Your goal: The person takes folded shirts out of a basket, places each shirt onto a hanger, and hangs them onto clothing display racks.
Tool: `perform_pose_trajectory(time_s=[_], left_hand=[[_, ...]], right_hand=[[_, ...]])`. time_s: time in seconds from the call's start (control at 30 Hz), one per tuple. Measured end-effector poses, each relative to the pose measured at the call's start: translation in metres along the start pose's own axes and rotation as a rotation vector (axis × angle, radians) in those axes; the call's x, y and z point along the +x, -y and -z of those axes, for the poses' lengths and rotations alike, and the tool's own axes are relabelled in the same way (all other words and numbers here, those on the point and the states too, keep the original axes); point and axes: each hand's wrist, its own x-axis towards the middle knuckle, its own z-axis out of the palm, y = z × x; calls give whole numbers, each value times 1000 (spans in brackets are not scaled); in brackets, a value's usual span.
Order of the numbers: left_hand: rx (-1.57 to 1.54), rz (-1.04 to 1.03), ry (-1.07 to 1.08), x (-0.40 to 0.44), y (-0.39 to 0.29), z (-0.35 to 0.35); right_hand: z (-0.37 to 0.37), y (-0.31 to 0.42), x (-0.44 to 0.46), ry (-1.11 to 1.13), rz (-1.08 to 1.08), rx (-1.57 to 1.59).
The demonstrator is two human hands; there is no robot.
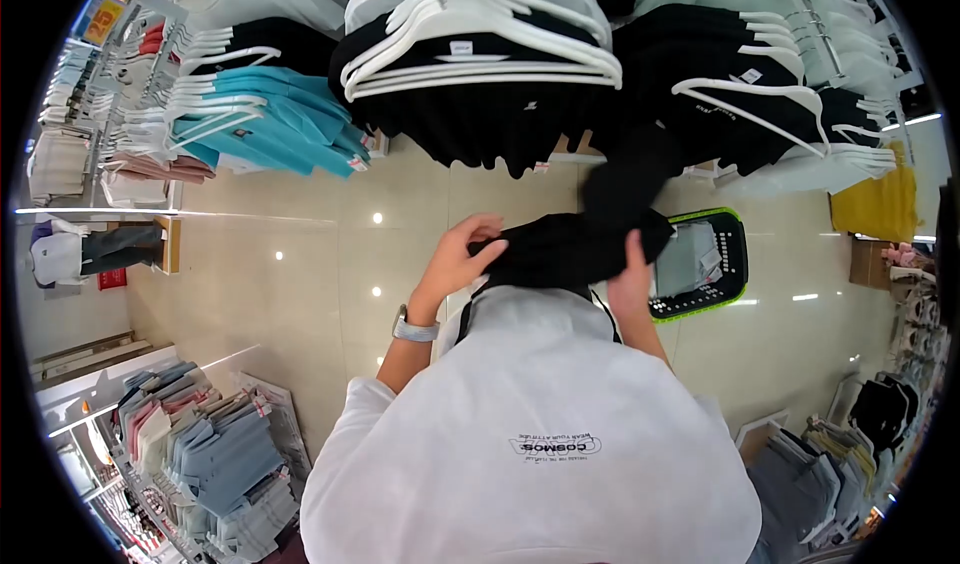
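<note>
A bunched black garment (545, 249) hangs across in front of my body, its exact kind not clear from its folds. My left hand (465, 254), with a watch on the wrist, grips the garment's left end between thumb and fingers. At the garment's right side my right hand (630, 282) holds the cloth, most of its fingers hidden. A part of the black cloth flares upward to the right, smeared by motion. Just right of my right hand, a black basket with a green rim (740, 264) stands on the floor with pale folded or wrapped items inside.
Ahead, black tops (450, 119) hang on white hangers (490, 39) from a rack. Turquoise shirts (265, 114) hang to the left and more black tops (740, 94) to the right. Grey-blue clothes (225, 454) hang behind left; a clothed mannequin (65, 254) is at far left.
</note>
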Motion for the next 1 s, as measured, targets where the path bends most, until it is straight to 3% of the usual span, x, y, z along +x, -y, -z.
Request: perform_pose_trajectory(time_s=[0.07,0.13,0.17,0.23,0.27,0.33,0.4,0.47,0.5,0.53,0.6,0.67,0.73,0.8,0.87,0.93,1.0], left_hand=[[-289,-84,-25,-10,-51,-9],[-225,-61,-13,-21,-74,-13],[-151,-50,-7,-26,-79,-13],[-214,49,-37,-34,-83,-12],[-274,138,-62,-36,-83,-12],[-306,115,-89,-44,-78,-9],[-651,130,-260,-53,-76,-9],[-783,169,-320,-58,-78,-9],[-897,239,-304,-59,-78,-7],[-1011,308,-285,-59,-78,-6],[-629,263,-364,-57,-72,-21],[-288,318,-266,-55,-71,-26],[-422,103,-142,-50,-76,-36],[-389,65,-115,-48,-82,-45],[-34,-174,-20,-48,-73,-51],[13,-144,18,-48,-72,-47],[-419,174,-87,-50,-79,-45]], right_hand=[[-21,-28,-23,25,219,-646],[-38,-47,-46,240,206,-804],[-46,-45,-48,241,198,-808],[-72,-28,-47,894,679,-1153],[-82,-23,-54,899,678,-1153],[-101,-17,-68,779,283,-823],[-108,-12,-69,816,279,-827],[-109,-4,-67,1059,724,-1264],[-112,1,-68,1089,783,-1214],[-104,4,-63,1100,778,-1209],[-91,14,-48,1135,382,-853],[-93,18,-47,1018,434,-840],[-115,34,-59,734,226,-785],[-123,34,-59,620,293,-903],[-122,30,-50,603,317,-1213],[-118,28,-45,594,326,-1174],[-114,29,-42,707,196,-908]])
